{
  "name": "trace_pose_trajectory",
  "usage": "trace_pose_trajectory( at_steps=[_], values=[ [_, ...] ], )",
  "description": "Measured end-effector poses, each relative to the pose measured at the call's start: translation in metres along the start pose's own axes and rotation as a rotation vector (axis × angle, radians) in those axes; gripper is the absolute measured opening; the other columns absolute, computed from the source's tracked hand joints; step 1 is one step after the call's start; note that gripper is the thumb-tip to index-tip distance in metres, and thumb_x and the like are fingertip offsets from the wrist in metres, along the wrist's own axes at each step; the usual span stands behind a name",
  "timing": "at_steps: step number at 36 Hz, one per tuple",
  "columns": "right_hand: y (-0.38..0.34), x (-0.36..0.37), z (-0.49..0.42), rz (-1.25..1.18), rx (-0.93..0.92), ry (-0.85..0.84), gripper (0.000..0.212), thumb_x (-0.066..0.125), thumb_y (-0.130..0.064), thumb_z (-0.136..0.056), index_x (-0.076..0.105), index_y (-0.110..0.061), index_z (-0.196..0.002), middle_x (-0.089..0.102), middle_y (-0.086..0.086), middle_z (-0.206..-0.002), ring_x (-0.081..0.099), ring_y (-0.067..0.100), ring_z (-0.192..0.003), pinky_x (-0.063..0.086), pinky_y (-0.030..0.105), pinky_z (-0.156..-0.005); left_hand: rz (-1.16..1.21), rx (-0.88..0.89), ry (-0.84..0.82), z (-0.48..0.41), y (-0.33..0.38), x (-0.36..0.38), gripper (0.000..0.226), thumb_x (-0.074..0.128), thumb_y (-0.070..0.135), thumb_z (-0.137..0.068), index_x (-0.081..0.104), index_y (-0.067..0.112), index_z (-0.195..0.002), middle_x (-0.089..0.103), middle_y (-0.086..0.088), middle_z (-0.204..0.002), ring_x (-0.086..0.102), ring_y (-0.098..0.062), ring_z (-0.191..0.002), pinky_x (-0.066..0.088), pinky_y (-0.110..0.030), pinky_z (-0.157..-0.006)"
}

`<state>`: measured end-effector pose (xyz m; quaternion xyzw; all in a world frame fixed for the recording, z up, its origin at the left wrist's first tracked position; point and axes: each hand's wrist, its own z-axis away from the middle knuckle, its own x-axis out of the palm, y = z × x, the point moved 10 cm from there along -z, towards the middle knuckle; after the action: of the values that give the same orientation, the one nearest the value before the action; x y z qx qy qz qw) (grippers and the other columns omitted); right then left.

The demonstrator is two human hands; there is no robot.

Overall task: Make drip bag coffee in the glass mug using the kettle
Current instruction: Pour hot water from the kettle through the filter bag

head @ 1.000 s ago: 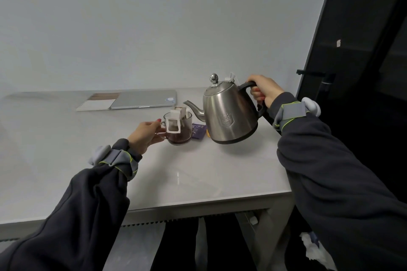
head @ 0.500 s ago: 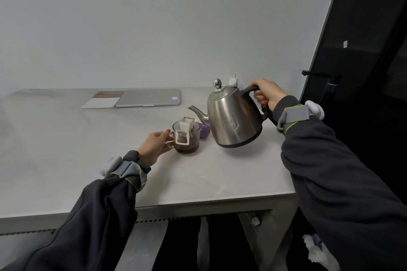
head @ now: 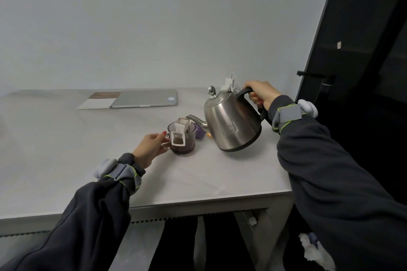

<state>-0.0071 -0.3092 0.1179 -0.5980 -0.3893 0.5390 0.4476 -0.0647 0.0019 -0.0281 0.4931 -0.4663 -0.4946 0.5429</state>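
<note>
A glass mug (head: pixel 187 145) stands on the pale table (head: pixel 66 149) with dark coffee in its bottom. A white drip bag (head: pixel 179 133) hangs over its rim. My left hand (head: pixel 149 146) holds the mug's handle from the left. My right hand (head: pixel 261 93) grips the black handle of the steel kettle (head: pixel 232 124). The kettle hangs a little above the table to the right of the mug, tilted slightly, its spout pointing left just behind the mug's rim. No water stream is visible.
A purple sachet wrapper (head: pixel 199 133) lies behind the mug by the spout. A closed laptop (head: pixel 145 99) and a notebook (head: pixel 98 102) lie at the back of the table. A dark cabinet (head: pixel 363 50) rises at the right, past the table's edge.
The kettle has tipped back toward level and drawn away to the right, so its spout is lower and clear of the drip bag. My left hand stays on the mug's handle.
</note>
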Motion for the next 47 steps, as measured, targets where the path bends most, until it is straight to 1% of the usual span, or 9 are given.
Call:
trace_pose_trajectory(
  at_steps=[4, 6, 12, 17, 25, 30, 34, 41, 47],
  values=[
    [-0.004, 0.0, -0.001, 0.018, -0.013, 0.003, 0.026, 0.046, -0.015, -0.079, 0.036, -0.018, -0.056, 0.024, -0.007, -0.036, 0.015, 0.008, -0.031, 0.009, 0.016, -0.037, -0.011, 0.002, 0.007, -0.001, -0.002, -0.001, 0.025, 0.04, 0.022, -0.101, 0.056, 0.004, -0.097, 0.058, -0.008, -0.09, 0.057, -0.008, -0.058, 0.051, -0.019, -0.071],
    [-0.006, 0.0, -0.001, 0.025, -0.019, 0.005, 0.026, 0.046, -0.014, -0.079, 0.036, -0.018, -0.056, 0.024, -0.008, -0.033, 0.015, 0.008, -0.03, 0.009, 0.014, -0.036, -0.016, 0.004, 0.002, 0.0, -0.001, 0.0, 0.025, 0.039, 0.022, -0.101, 0.057, 0.005, -0.095, 0.058, -0.008, -0.091, 0.058, -0.01, -0.062, 0.051, -0.019, -0.071],
    [-0.01, -0.001, -0.003, 0.039, -0.019, 0.007, 0.024, 0.046, -0.015, -0.078, 0.035, -0.019, -0.057, 0.024, -0.009, -0.033, 0.015, 0.009, -0.034, 0.009, 0.016, -0.038, -0.005, -0.001, 0.005, 0.0, -0.001, 0.0, 0.026, 0.04, 0.021, -0.101, 0.058, 0.008, -0.088, 0.061, -0.006, -0.088, 0.062, -0.002, -0.052, 0.053, -0.013, -0.061],
    [-0.013, -0.002, -0.001, 0.056, -0.019, 0.009, 0.024, 0.047, -0.015, -0.079, 0.035, -0.019, -0.058, 0.024, -0.009, -0.035, 0.014, 0.009, -0.035, 0.009, 0.016, -0.038, -0.022, -0.002, 0.001, 0.0, -0.002, -0.001, 0.026, 0.04, 0.022, -0.101, 0.058, 0.007, -0.088, 0.058, -0.01, -0.096, 0.057, -0.015, -0.071, 0.053, -0.013, -0.063],
    [-0.014, -0.003, -0.002, 0.053, -0.02, 0.007, 0.027, 0.047, -0.015, -0.079, 0.033, -0.02, -0.056, 0.024, -0.01, -0.031, 0.013, 0.008, -0.031, 0.009, 0.018, -0.04, -0.032, -0.01, 0.002, -0.002, -0.003, -0.004, 0.026, 0.041, 0.022, -0.1, 0.056, 0.001, -0.104, 0.056, -0.014, -0.105, 0.056, -0.017, -0.075, 0.054, -0.012, -0.062],
    [-0.015, -0.003, -0.002, 0.058, -0.02, 0.007, 0.029, 0.048, -0.017, -0.079, 0.031, -0.02, -0.056, 0.023, -0.009, -0.032, 0.013, 0.009, -0.032, 0.009, 0.017, -0.04, -0.034, -0.016, -0.013, 0.0, -0.002, -0.001, 0.026, 0.04, 0.022, -0.101, 0.057, 0.003, -0.098, 0.057, -0.013, -0.102, 0.056, -0.017, -0.075, 0.054, -0.012, -0.062],
    [-0.013, -0.002, -0.002, 0.056, -0.021, 0.002, 0.027, 0.046, -0.017, -0.081, 0.034, -0.019, -0.057, 0.024, -0.01, -0.031, 0.015, 0.008, -0.029, 0.009, 0.015, -0.038, -0.038, -0.018, -0.006, 0.001, -0.002, -0.001, 0.027, 0.039, 0.022, -0.101, 0.058, 0.006, -0.089, 0.058, -0.011, -0.097, 0.055, -0.016, -0.072, 0.052, -0.017, -0.07],
    [-0.008, -0.001, -0.001, 0.061, -0.016, 0.011, 0.03, 0.048, -0.014, -0.079, 0.032, -0.02, -0.055, 0.024, -0.009, -0.032, 0.015, 0.008, -0.033, 0.01, 0.017, -0.039, -0.021, -0.022, -0.001, 0.002, -0.001, 0.0, 0.028, 0.039, 0.021, -0.101, 0.059, 0.008, -0.086, 0.06, -0.007, -0.088, 0.056, -0.016, -0.073, 0.05, -0.018, -0.071],
    [-0.005, -0.002, -0.003, 0.052, -0.008, 0.01, 0.029, 0.048, -0.015, -0.079, 0.033, -0.02, -0.055, 0.024, -0.009, -0.033, 0.015, 0.009, -0.033, 0.009, 0.018, -0.039, -0.015, -0.022, 0.0, 0.002, -0.001, 0.0, 0.027, 0.039, 0.021, -0.101, 0.058, 0.007, -0.087, 0.059, -0.009, -0.092, 0.057, -0.015, -0.072, 0.05, -0.02, -0.073]
  ],
)
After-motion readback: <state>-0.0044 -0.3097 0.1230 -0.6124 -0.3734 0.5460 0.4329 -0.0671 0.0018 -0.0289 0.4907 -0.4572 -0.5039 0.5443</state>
